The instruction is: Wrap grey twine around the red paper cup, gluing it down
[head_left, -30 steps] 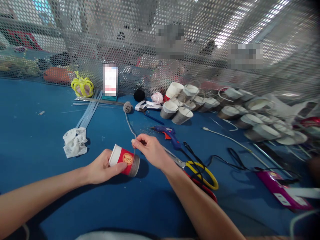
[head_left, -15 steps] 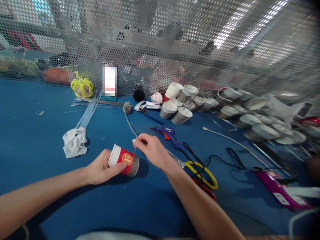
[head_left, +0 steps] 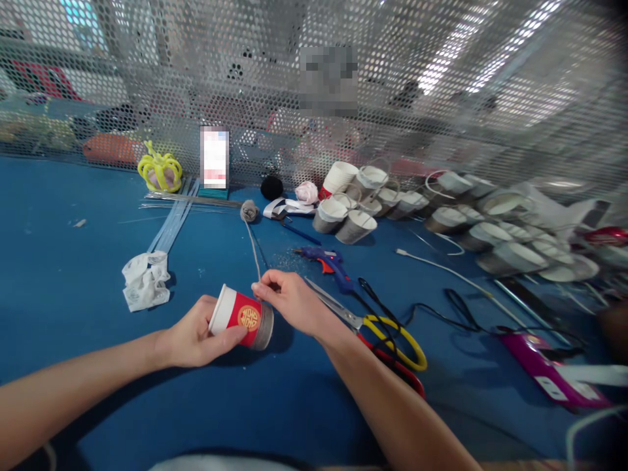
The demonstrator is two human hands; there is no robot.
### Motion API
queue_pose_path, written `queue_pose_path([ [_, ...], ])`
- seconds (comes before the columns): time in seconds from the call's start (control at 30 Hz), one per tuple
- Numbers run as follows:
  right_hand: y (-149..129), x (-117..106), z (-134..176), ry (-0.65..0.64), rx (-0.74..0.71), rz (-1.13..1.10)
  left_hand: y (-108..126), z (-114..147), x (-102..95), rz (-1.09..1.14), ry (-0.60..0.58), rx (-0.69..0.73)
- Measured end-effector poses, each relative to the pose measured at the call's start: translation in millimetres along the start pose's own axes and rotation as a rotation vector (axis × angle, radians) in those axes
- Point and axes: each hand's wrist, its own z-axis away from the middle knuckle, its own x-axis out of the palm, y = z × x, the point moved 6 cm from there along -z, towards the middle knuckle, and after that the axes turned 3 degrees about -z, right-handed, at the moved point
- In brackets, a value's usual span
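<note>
My left hand [head_left: 203, 333] is wrapped round a red and white paper cup [head_left: 241, 316] with a gold emblem, tilted on its side, its rim to the left. Grey yarn is wound in a band about the cup's base end. My right hand [head_left: 287, 297] pinches a strand of grey yarn [head_left: 254, 247] between thumb and forefinger, just above the cup. That strand runs back to a small grey yarn ball [head_left: 249, 210]. To the right lie a blue glue gun [head_left: 328, 258] and large scissors [head_left: 392, 337] with yellow and red handles.
Several grey-wrapped cups [head_left: 356, 227] crowd the back right before a perforated metal screen [head_left: 275, 78]. A crumpled white cloth [head_left: 146, 281] lies at left, near a yellow crown-shaped piece [head_left: 159, 170]. Black cords and a purple power strip [head_left: 549, 373] occupy the right.
My right hand has shifted left and slightly down with the yarn, closer to the cup, uncovering more of the scissor blades. The left hand keeps its hold, the cup barely moved.
</note>
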Motion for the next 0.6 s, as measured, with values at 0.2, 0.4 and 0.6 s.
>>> queue_pose_path([
  [0.2,1,2,0,-0.009,0.001,0.002,0,1,-2.3,-0.044,0.033,0.013],
  [0.4,10,6,-3,-0.054,0.044,-0.091,0,0,-2.3,-0.022,0.032,0.022],
  [0.6,15,9,-4,-0.086,0.098,-0.155,-5,0,-0.6,0.097,0.012,-0.071],
])
